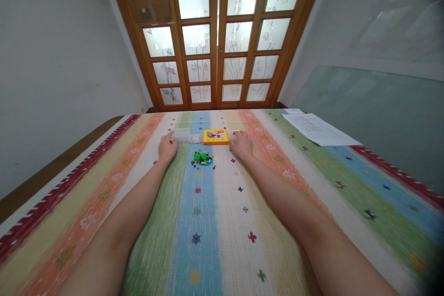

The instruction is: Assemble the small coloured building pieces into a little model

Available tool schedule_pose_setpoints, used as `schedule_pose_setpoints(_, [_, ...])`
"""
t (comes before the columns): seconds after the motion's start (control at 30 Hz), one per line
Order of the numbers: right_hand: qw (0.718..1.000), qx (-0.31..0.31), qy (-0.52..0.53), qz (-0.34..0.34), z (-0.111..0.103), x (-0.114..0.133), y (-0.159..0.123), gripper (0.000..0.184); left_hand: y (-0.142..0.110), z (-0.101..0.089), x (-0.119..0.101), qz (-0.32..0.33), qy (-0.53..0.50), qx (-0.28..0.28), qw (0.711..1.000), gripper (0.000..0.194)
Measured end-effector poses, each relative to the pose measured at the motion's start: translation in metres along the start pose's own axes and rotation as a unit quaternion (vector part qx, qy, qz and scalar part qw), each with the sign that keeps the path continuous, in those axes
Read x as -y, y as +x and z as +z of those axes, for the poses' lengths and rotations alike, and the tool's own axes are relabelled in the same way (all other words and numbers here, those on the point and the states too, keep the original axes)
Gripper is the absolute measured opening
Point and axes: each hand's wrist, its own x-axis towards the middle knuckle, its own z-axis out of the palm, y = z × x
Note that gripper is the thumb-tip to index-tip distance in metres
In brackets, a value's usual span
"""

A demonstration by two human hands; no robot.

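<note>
Clear plastic meets both my hands at the far end of the striped cloth (215, 222). My left hand (167, 148) rests palm-down, fingertips touching a clear tray (181, 134); whether the fingers pinch its edge I cannot tell. My right hand (242, 143) lies the same way, fingers against a second clear piece (231, 135) just beside the yellow box (215, 137); its hold is likewise hidden. Between the hands, nearer me than the box, sits a small pile of green and mixed-colour bricks (202, 158), touching neither hand. To handle the trays well, I judge that I should keep them level and slide rather than lift, clear of the pile. A paper sheet (319, 128) lies well apart to the right.
</note>
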Motion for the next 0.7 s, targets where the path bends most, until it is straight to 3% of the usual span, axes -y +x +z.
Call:
schedule_pose_setpoints(0.33, [1.0, 0.01, 0.004, -0.011, -0.001, 0.001, -0.001, 0.041, 0.001, -0.002, -0.001, -0.024, -0.019, -0.015, 0.999, 0.064])
schedule_pose_setpoints(0.53, [0.999, 0.023, 0.016, -0.046, 0.001, 0.009, -0.006, 0.042, -0.005, -0.02, -0.013, 0.049, 0.019, -0.082, 0.995, 0.052])
schedule_pose_setpoints(0.6, [0.998, 0.031, 0.021, -0.057, 0.002, 0.013, -0.007, 0.042, -0.01, -0.023, -0.023, 0.099, 0.011, -0.059, 0.993, 0.044])
schedule_pose_setpoints(0.7, [0.996, 0.049, 0.026, -0.07, 0.004, 0.016, -0.007, 0.043, -0.017, -0.02, -0.037, 0.183, -0.004, 0.04, 0.982, 0.031])
